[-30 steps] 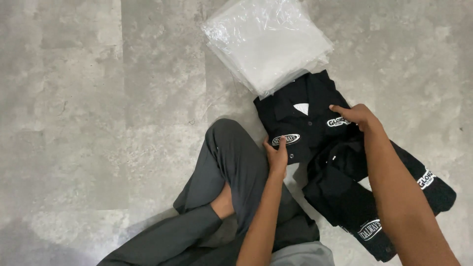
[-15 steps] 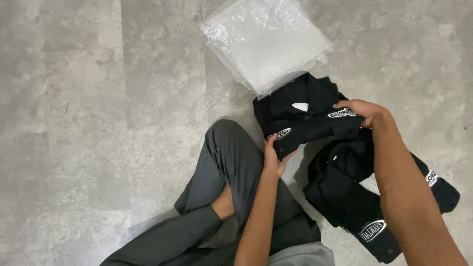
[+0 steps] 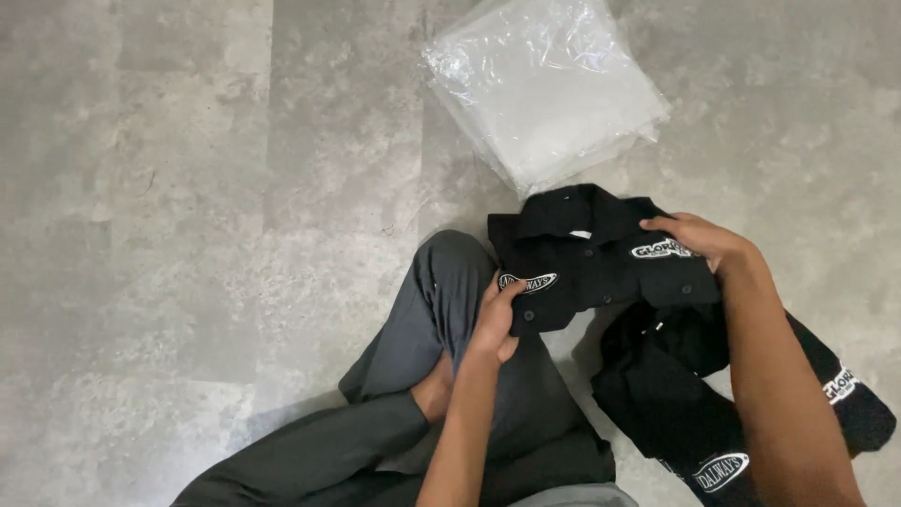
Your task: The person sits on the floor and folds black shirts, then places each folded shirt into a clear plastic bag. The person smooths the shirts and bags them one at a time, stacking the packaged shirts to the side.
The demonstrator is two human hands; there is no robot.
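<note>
A folded black shirt (image 3: pixel 587 255) with white oval patches and a collar is held between both hands above my knee. My left hand (image 3: pixel 496 319) grips its lower left edge, just under one patch. At the shirt's upper right corner my right hand (image 3: pixel 699 239) pinches the cloth beside the other patch. Beneath and to the right lies a heap of more black shirts (image 3: pixel 699 404) on the floor, partly hidden by my right forearm.
A stack of clear plastic bags (image 3: pixel 544 84) lies on the grey concrete floor (image 3: pixel 188 188) just beyond the shirt. My crossed legs in dark grey trousers (image 3: pixel 441 376) fill the lower middle, with a bare foot showing.
Both hands have lifted the folded shirt slightly and drawn it toward me, off the heap. The left hand moved from on top of the patch to the shirt's lower edge.
</note>
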